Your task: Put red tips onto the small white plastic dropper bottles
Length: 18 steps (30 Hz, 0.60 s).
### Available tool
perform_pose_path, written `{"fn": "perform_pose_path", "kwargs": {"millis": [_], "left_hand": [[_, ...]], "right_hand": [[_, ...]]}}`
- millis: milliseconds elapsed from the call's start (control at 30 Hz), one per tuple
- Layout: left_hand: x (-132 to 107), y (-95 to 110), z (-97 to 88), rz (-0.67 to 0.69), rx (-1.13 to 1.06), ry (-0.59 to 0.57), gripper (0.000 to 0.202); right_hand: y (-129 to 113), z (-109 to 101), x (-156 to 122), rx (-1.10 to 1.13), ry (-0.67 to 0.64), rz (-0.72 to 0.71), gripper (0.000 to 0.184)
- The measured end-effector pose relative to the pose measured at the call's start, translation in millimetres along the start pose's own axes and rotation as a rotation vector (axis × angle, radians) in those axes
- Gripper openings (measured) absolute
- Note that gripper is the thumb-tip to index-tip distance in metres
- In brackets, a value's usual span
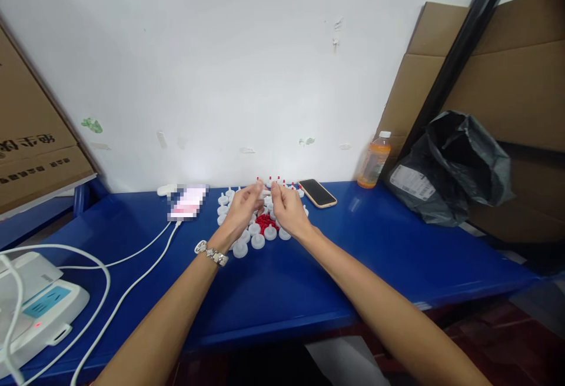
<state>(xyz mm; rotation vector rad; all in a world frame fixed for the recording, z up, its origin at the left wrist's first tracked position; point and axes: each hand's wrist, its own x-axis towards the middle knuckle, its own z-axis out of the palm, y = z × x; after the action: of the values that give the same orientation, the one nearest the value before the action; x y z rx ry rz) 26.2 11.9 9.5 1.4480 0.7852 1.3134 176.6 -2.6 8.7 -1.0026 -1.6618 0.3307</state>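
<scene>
White caps (270, 233) with narrow spouts sit in a cluster on the blue tabletop (353, 250), around a small heap of red tips (266, 223), and several at the far edge carry red on their spouts; they look like thin moulded plastic, so each should be light, fairly stiff and little at risk of breaking, though smooth walls may slip or roll; the broad round skirt seems the surest place to take hold, the spout being slim and likelier to bend; the red tips, being tiny, probably call for a fingertip pinch; the left hand (245, 205) is drawn into a pinch on what looks like a white cap; the right hand (289, 206) is curled against it, fingertips hidden, so I cannot tell whether it grips anything.
</scene>
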Motion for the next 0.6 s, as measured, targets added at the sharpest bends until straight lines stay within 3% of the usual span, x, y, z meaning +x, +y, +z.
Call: {"fn": "perform_pose_path", "kwargs": {"millis": [100,233,300,467,600], "left_hand": [[1.4,6.2,-20.1,0.055,0.053,0.129,0.047],[-1.6,10.4,-33.7,0.151,0.389,-0.06,0.04],[-3.5,7.8,-31.5,0.19,0.517,-0.141,0.038],[-6.3,-1.9,-12.5,0.221,0.63,-0.137,0.033],[-3.8,-1.1,9.5,0.259,0.64,-0.086,0.033]], "right_hand": [[2.1,-7.4,0.9,-0.073,0.043,0.041,0.044],[8.6,-5.5,-0.7,-0.239,-0.274,-0.041,0.033],[12.8,-3.6,-1.3,-0.235,-0.358,-0.05,0.021],[26.3,-8.8,1.5,0.238,-0.217,0.17,0.02],[35.5,-21.3,3.2,0.415,-0.122,0.149,0.022]]}}
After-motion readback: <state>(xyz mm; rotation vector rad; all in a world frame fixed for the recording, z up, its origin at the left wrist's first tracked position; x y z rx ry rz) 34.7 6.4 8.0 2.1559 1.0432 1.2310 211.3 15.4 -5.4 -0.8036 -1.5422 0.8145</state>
